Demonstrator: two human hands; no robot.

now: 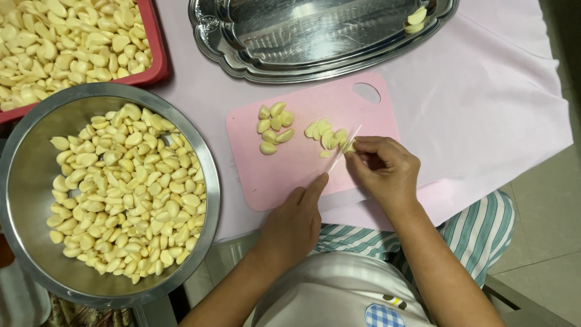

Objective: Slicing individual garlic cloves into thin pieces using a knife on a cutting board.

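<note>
The left hand [296,224] grips a knife [346,148], blade edge-down for slicing. The right hand [381,166] pinches a garlic clove [349,147], steadying it on the board [302,163] beside the slices [325,134].

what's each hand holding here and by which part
The left hand holds a thin knife by its handle end, blade edge-on over the pink cutting board. The right hand pins a garlic clove with its fingertips.

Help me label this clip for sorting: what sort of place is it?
Probably a kitchen or food-prep spot. A steel bowl and red crate hold peeled garlic cloves, and the left hand slices cloves with a knife on a pink cutting board while the right hand steadies them.
</note>
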